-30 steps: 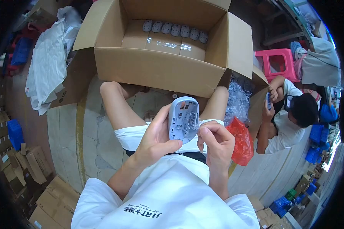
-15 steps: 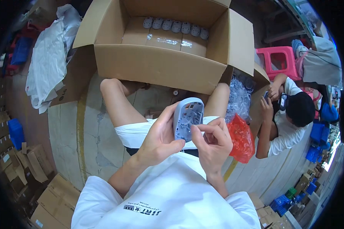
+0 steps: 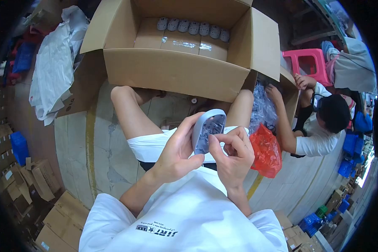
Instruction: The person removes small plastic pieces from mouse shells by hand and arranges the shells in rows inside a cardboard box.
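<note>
A light blue-grey plastic shell (image 3: 207, 130) is tilted above my lap, its hollow inside with moulded parts facing up and to the right. My left hand (image 3: 178, 147) is wrapped round its left side and lower end, with the thumb along the bottom edge. My right hand (image 3: 232, 153) has its fingers pinched at the shell's right inner side; whatever they hold is too small to make out. Beyond my knees an open cardboard box (image 3: 176, 71) holds a row of several grey shells (image 3: 193, 28) on its floor.
A red plastic bag (image 3: 266, 153) lies right of my lap, beside clear plastic bags (image 3: 262, 110). A co-worker (image 3: 323, 124) sits at the right, one hand at those bags. A pink stool (image 3: 308, 65) stands behind. White sacks (image 3: 54, 67) lie at the left.
My left hand has brought the shell slightly right and tilted it more. My right hand's fingers have moved in against the shell. The co-worker's arm has stretched towards the clear bags.
</note>
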The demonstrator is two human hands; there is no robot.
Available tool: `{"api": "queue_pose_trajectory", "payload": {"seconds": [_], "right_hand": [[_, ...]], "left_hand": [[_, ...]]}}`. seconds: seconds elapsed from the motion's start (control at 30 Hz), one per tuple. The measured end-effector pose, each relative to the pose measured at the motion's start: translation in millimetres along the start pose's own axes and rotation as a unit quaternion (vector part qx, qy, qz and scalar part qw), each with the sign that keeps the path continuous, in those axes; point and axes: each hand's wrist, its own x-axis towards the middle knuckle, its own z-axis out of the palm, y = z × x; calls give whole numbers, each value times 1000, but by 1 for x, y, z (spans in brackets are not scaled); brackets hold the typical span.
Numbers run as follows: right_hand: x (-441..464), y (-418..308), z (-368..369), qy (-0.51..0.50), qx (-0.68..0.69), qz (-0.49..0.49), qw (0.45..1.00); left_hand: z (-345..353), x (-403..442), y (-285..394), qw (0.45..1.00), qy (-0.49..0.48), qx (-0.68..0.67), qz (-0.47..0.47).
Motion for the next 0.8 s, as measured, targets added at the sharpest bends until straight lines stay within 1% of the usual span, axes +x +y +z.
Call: {"api": "queue_pose_trajectory", "payload": {"seconds": [0.3,0.43,0.47,0.6,0.63,0.77,0.8], "right_hand": [[1,0,1,3,0,7,1000],[3,0,1,-6,-3,-3,1000],[3,-1,1,-5,-3,-3,1000],[5,-6,0,-17,1,23,1000],[5,-6,0,-17,1,23,1000],[4,-4,0,-23,0,0,1000],[3,-3,0,-22,0,1,1000]], "left_hand": [[4,1,-3,1000,25,5,7],[1,1,-10,976,41,202,73],[2,1,-9,976,41,202,73],[9,2,-3,946,100,300,76],[9,3,-4,946,100,300,76],[8,5,-10,926,167,323,103],[8,5,-10,926,165,323,102]]}}
